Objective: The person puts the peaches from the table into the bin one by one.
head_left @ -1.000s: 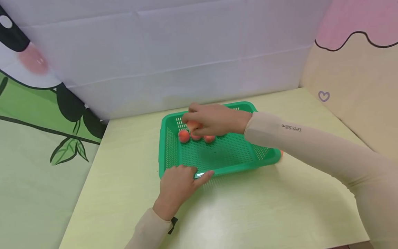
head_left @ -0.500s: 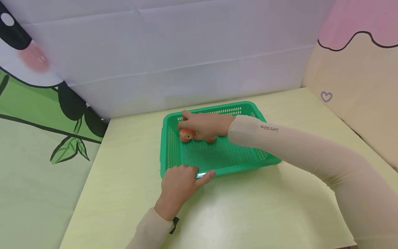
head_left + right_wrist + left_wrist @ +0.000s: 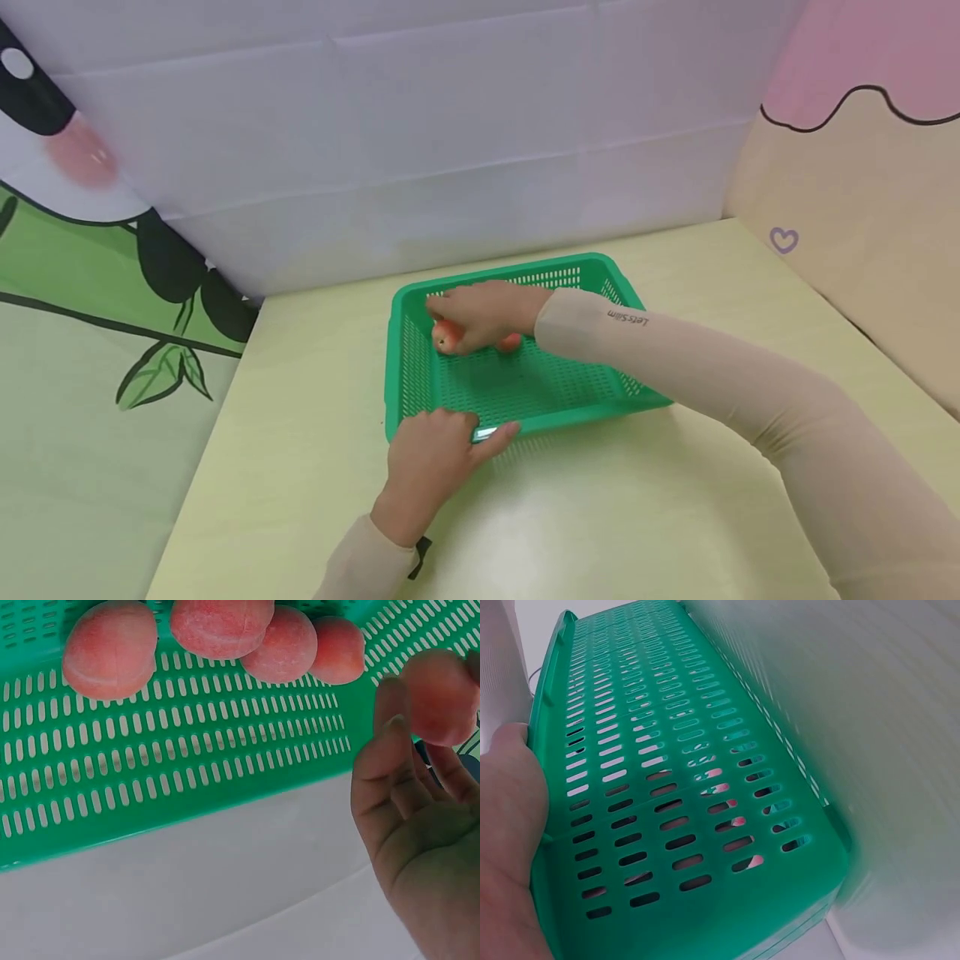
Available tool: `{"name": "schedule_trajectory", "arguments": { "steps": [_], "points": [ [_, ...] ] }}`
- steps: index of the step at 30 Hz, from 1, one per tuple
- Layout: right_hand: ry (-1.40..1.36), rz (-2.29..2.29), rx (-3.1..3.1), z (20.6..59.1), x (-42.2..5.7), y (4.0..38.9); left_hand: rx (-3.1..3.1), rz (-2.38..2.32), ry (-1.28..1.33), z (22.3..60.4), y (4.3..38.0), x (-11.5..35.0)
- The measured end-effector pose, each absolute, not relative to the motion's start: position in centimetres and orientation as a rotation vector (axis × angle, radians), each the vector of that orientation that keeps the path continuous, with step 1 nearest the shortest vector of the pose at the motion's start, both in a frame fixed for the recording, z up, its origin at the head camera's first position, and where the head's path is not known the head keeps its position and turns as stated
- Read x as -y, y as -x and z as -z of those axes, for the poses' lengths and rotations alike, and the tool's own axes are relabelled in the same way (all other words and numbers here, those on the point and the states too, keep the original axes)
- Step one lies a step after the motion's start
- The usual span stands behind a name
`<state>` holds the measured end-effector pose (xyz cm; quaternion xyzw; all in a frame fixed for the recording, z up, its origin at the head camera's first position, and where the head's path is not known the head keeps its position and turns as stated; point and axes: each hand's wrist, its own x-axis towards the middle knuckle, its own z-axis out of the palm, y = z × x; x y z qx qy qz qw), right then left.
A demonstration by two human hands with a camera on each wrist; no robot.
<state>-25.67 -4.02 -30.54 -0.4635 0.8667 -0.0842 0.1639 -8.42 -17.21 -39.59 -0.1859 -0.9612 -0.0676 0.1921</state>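
Observation:
A green plastic basket [image 3: 570, 410] with slotted walls stands on the table. My left hand [image 3: 431, 458] grips its near rim toward the left, thumb lying along the edge; the left wrist view shows the palm [image 3: 510, 825] against the rim and the slotted wall. Over the basket's back left part, my right hand [image 3: 483, 312] holds a peach [image 3: 448, 336] between thumb and fingers, seen also in the right wrist view as a reddish peach [image 3: 439, 697]. Several other peaches [image 3: 112, 652] lie inside along one long wall; in the head view the right hand hides most, leaving one peach [image 3: 510, 342] partly visible.
The pale yellow table [image 3: 300, 467] extends around the basket. Behind it rises a white cloth wall [image 3: 450, 125], close to the far rim. A printed cartoon panel [image 3: 187, 317] borders the left, a beige and pink panel [image 3: 862, 217] the right.
My right hand has moved left and down into the basket with the peach, toward its back left corner. The left hand keeps its grip on the near rim.

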Motion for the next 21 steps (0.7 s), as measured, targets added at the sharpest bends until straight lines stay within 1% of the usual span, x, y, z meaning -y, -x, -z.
{"name": "schedule_trajectory", "arguments": {
  "steps": [8,21],
  "points": [
    [1.256,0.168,-2.456,31.4,4.9,25.7,2.716,0.204,0.507,39.7,8.4,17.1],
    [1.342,-0.011,-2.471,31.9,6.2,26.0,2.724,0.221,0.485,39.6,8.4,17.2]
  ]
}}
